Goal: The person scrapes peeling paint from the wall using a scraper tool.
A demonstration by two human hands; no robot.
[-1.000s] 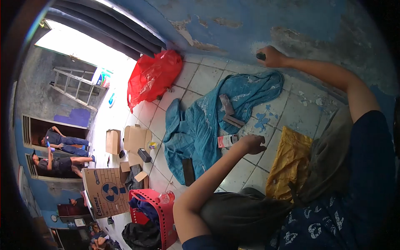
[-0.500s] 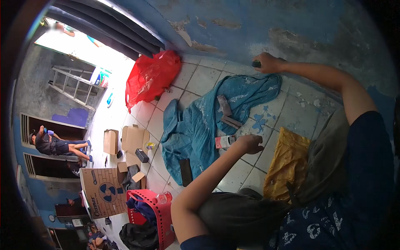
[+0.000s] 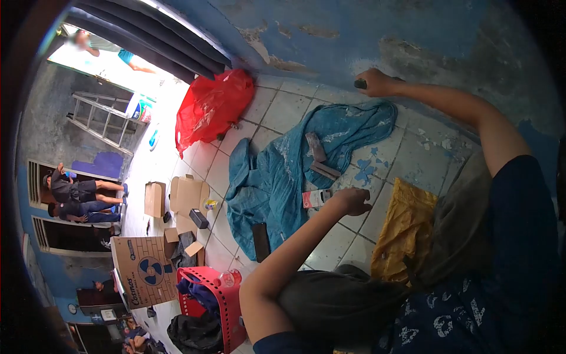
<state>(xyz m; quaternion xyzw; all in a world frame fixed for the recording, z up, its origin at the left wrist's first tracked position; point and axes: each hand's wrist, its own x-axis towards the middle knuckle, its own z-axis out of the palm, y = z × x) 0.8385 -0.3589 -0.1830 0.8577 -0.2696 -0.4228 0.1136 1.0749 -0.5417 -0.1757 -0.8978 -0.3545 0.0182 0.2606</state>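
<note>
My right hand is closed around a small dark object, close to the lower part of the blue wall. Peeled paint and grey patches mark that wall. My left hand hangs over the tiled floor with loosely curved, parted fingers and nothing in it. Beside it is a small red and white box. A rumpled teal cloth with white dust carries two greyish blocks and a dark phone-like slab. Blue paint flakes are scattered near the cloth.
A yellow sack lies by my legs. Farther off are a red plastic bag, a red basket with clothes, a large carton, smaller boxes, a ladder and several people, two standing by the doorways.
My right hand has moved lower along the wall and slightly left. My left hand stays nearly where it was. People in the background have changed places, and one now shows at the bright opening.
</note>
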